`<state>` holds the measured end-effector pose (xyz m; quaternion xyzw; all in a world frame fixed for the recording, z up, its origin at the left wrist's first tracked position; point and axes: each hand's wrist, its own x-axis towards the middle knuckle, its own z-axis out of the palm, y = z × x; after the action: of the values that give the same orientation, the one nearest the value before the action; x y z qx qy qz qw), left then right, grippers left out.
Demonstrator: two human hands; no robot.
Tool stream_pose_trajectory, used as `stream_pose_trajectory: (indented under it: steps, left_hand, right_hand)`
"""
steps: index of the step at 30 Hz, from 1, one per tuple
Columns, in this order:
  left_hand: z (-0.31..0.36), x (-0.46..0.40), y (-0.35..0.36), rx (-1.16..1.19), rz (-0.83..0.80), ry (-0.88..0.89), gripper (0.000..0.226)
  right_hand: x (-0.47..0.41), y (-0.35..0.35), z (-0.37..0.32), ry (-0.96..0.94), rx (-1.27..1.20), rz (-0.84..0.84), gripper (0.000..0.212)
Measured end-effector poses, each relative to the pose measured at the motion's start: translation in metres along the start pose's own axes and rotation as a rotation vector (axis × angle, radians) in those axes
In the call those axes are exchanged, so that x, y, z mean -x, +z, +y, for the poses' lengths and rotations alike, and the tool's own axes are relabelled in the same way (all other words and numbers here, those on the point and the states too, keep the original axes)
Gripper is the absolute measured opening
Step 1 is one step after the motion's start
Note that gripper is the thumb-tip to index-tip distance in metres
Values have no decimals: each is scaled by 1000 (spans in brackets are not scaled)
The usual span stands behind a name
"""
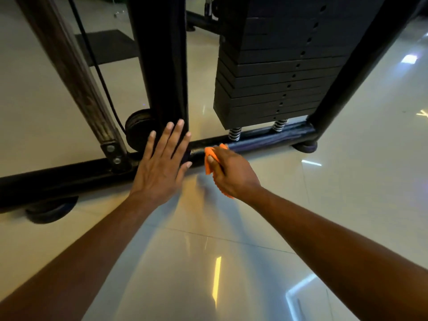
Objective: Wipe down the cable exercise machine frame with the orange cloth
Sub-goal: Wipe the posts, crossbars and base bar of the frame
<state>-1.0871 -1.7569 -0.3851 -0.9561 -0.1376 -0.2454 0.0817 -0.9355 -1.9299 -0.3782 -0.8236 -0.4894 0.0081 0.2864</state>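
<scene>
Worn diagonal strut (69, 72) bolted to the black base rail (58, 179), left hand (159, 167) flat, fingers spread against the black upright post (162, 66), right hand (229, 172) gripping the orange cloth (209, 163) on the rail, stacked matte weight plates (273, 72) above 2 springs (235, 133), glossy tile floor (347, 193) open to the right.

Single head-worn wide-angle view, looking forward and steeply down from above the low black horizontal steel base bar (254, 139). Close enough that both forearms reach in from the bottom edge toward that bar. Straight uprights beyond the bar bowed outward by lens distortion.
</scene>
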Motion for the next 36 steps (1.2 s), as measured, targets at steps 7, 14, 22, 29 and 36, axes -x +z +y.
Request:
stream_pose_trajectory:
  steps: [7,14,22,29,36]
  left_hand:
    - [-19,1,42,-54,82,11,81]
    - [-27,2,77,-51,143,21,76]
    - [-30,-2,91,-66,213,21,82]
    - [-37,0,86,-75,210,65,78]
    - [-40,3,79,-67,210,72,71]
  right_hand:
    - [-48,62,13,25,164,38,54]
    - [-44,91,58,-71,419,44,67]
    - [-48,116,27,-4,267,117,58]
    - [-47,93,56,88,253,164,58]
    - [-42,85,61,-138,333,40,63]
